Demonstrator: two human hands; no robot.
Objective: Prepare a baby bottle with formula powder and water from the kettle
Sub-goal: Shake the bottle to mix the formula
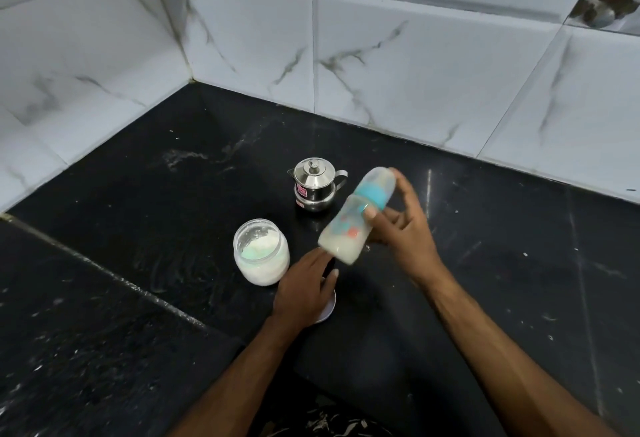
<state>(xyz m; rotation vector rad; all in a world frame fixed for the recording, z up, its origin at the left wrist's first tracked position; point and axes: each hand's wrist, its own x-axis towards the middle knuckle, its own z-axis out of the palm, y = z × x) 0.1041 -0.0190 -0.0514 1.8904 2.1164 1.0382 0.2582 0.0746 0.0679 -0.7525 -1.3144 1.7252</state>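
My right hand (403,225) grips a baby bottle (349,228) with a teal collar and clear cap, tilted with its top pointing up and to the right. Milky liquid fills its lower part, and the bottle is blurred. My left hand (304,289) rests flat, fingers apart, on a white lid (329,312) lying on the black counter, just below the bottle's base. An open jar of white formula powder (261,251) stands to the left of that hand. A small steel kettle (315,187) with its lid on stands behind, handle to the right.
The black stone counter (485,263) runs into a corner of white marble-look wall tiles (415,55). A seam (104,273) crosses the counter at the left. White specks and smears mark the surface.
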